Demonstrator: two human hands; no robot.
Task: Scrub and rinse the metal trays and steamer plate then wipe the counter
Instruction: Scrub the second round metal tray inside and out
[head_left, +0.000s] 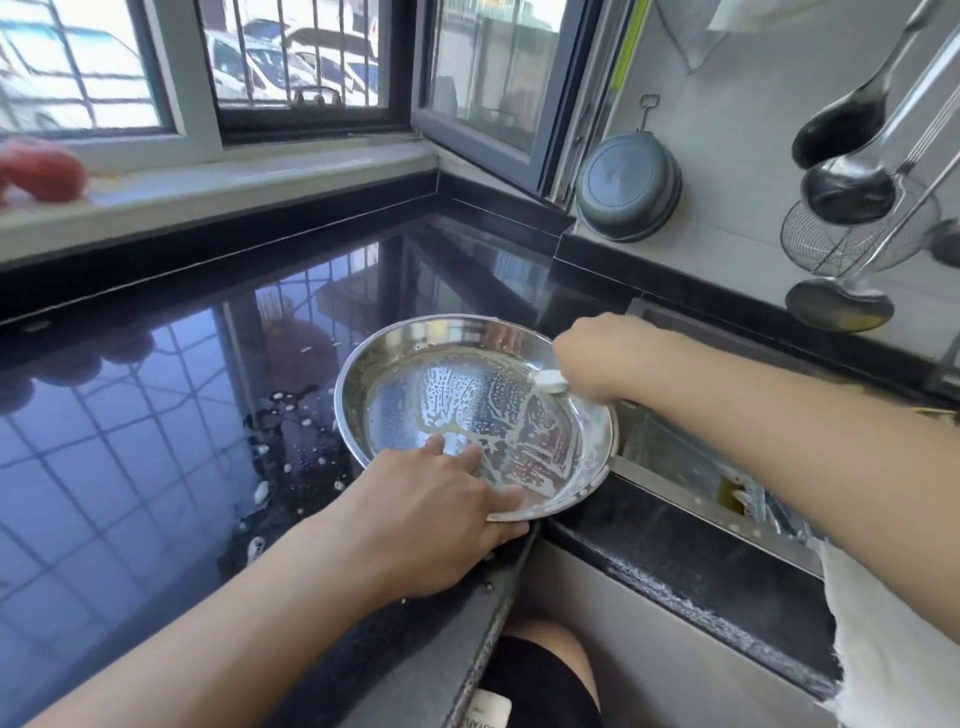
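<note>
Round soapy metal tray on black desk corner, overhanging sink; left hand fingers gripping near rim, right hand fingers closed around white scrubber against tray's inner wall

Probably a home kitchen: black counter, sink, hanging ladles.
</note>
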